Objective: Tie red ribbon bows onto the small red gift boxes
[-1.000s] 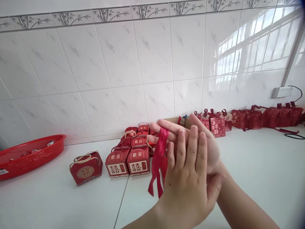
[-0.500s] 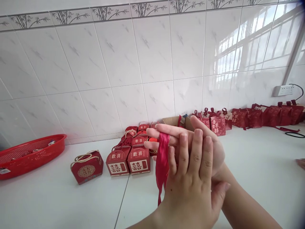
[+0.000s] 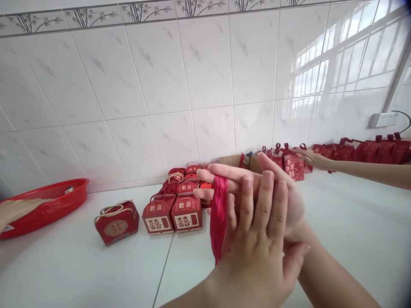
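Observation:
A red ribbon (image 3: pixel 218 214) is looped over the outstretched fingers of my right hand (image 3: pixel 231 177), which points left at mid-frame. In front of it, my left hand (image 3: pixel 257 239) shows its back, its fingers flat and upright against my right palm. The ribbon's hanging end runs down behind my left forefinger. Just beyond my hands, a cluster of small red gift boxes (image 3: pixel 186 211) with gold characters stands on the white counter (image 3: pixel 80 273).
A red box with rope handles (image 3: pixel 116 222) stands apart at the left. A red mesh basket (image 3: pixel 48 205) lies at the far left with brown paper on it. Another person's arm (image 3: pixel 353 169) reaches from the right towards more red boxes (image 3: pixel 293 164) along the tiled wall.
The ribbon's loose tails have been drawn up shorter behind my left hand. Another person's arm has come in from the right. Brown paper has appeared by the basket.

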Action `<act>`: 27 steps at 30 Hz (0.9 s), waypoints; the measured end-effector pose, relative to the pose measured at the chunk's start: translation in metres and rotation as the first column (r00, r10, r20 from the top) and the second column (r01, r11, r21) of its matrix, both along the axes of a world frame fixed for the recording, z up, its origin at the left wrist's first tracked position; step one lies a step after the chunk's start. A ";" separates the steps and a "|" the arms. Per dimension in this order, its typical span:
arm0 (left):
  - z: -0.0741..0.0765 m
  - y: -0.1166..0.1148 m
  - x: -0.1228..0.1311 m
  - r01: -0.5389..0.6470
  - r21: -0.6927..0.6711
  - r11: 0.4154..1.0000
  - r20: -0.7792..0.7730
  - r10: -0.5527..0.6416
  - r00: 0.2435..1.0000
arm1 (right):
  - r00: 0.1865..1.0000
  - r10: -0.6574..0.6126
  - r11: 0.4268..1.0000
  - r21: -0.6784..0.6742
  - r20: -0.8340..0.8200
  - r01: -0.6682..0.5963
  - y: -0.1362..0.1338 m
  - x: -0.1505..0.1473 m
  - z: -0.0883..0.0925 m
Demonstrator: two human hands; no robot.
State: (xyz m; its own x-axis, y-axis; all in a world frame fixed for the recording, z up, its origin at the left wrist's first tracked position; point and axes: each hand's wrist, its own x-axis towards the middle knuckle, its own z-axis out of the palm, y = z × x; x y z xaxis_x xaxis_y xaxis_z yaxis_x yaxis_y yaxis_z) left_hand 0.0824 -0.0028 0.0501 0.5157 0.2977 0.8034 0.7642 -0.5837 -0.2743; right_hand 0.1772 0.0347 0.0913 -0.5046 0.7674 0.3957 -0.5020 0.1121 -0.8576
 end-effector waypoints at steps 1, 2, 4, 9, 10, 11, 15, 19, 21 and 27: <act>0.000 0.000 0.000 0.005 -0.003 1.000 0.002 -0.005 1.000 | 1.000 0.007 1.000 -0.003 -0.007 -0.007 0.000 0.000 0.001; 0.001 0.001 -0.001 0.013 -0.003 1.000 0.006 -0.013 1.000 | 1.000 0.018 1.000 -0.006 -0.014 -0.018 0.000 0.000 0.001; 0.001 0.001 -0.002 0.042 -0.012 0.999 0.026 -0.042 0.999 | 0.999 0.036 0.999 -0.020 -0.025 -0.037 -0.001 -0.001 0.003; 0.001 0.002 -0.003 0.137 -0.090 0.986 0.081 -0.130 0.988 | 0.999 -0.030 0.999 -0.018 -0.015 0.030 -0.002 0.000 0.003; 0.000 0.002 -0.002 0.130 -0.087 0.988 0.078 -0.123 0.989 | 0.999 -0.049 0.999 -0.015 -0.011 0.049 -0.001 0.000 0.003; 0.000 0.002 -0.002 0.113 -0.074 0.991 0.071 -0.108 0.992 | 0.998 -0.058 0.998 -0.015 -0.009 0.058 -0.001 0.001 0.003; 0.000 0.001 -0.001 0.051 -0.038 0.998 0.036 -0.050 0.998 | 0.999 0.033 0.999 -0.009 -0.020 -0.034 -0.003 0.000 0.006; 0.006 0.005 -0.004 0.132 -0.146 0.980 0.048 -0.126 0.991 | 0.989 0.131 0.991 -0.014 -0.073 -0.132 -0.004 -0.004 0.012; 0.010 0.010 -0.006 0.212 -0.267 0.940 0.109 -0.189 0.976 | 0.986 0.116 0.991 -0.054 -0.123 -0.123 -0.002 -0.007 0.014; 0.013 0.018 -0.006 0.341 -0.476 0.811 0.334 -0.192 0.923 | 0.986 -0.015 0.986 -0.164 -0.167 -0.013 0.009 -0.015 0.014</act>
